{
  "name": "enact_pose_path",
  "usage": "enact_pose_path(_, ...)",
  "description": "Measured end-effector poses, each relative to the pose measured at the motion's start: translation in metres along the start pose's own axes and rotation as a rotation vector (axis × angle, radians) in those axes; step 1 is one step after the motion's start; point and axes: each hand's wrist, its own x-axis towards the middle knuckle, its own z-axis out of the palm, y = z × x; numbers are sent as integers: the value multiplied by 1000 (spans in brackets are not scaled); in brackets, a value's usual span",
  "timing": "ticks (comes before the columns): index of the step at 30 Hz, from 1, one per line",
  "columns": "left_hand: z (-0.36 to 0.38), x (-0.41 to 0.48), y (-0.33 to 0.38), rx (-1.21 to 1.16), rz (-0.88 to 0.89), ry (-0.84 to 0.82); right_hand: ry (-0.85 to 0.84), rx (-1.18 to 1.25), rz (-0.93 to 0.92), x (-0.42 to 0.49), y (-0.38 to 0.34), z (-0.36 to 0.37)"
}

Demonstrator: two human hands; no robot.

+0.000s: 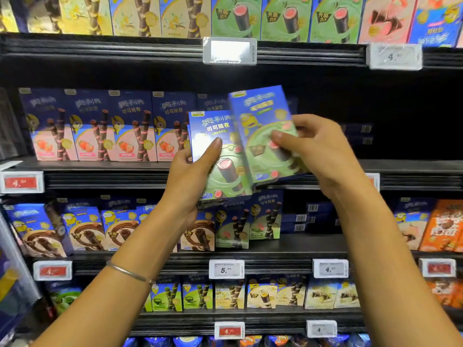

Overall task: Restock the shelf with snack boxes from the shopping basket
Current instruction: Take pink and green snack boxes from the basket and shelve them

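**Two green boxes in hand at the middle shelf: slip and knock-over risk**

Two green-and-blue snack boxes are held up, overlapping, in front of the middle shelf (100,176). The left box (226,171) is roughly upright. The left hand (185,181) grips it with the thumb across the front and the fingers behind. There may be more boxes stacked behind it, cannot tell. The right box (260,121) is tilted, with its top leaning left. The right hand (315,151) pinches it, thumb on the front and fingers curled round the right edge. The basket is not in view.

Likely risks:
- The right-hand pinch sits at one edge only, so the tilted box could swivel or drop.
- The boxes overlap, so moving one may drag the other loose.
- A crooked push-in could topple the strawberry boxes (100,126) standing just to the left.

The shelf is black. Its right part is a dark gap (400,116) with a few boxes lying flat at the back. Price tags (21,182) are clipped to the rail. The rows above and below are packed with similar boxes, as in a store aisle. There is a thin bangle (127,271) on the left wrist.
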Motion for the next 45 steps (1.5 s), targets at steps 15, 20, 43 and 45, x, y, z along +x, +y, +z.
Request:
enact_pose_path(15,-6,16,0,4,34,-8,349,-351,56,73,67,-33)
enact_pose_path(20,-5,17,-2,13,37,-26,352,-542,111,83,66,-24)
enact_pose_path(43,-1,13,0,28,-4,-16,359,-708,222,110,76,-3)
enact_pose_path(45,-2,13,0,31,-4,-20,361,-715,227,110,77,-2)
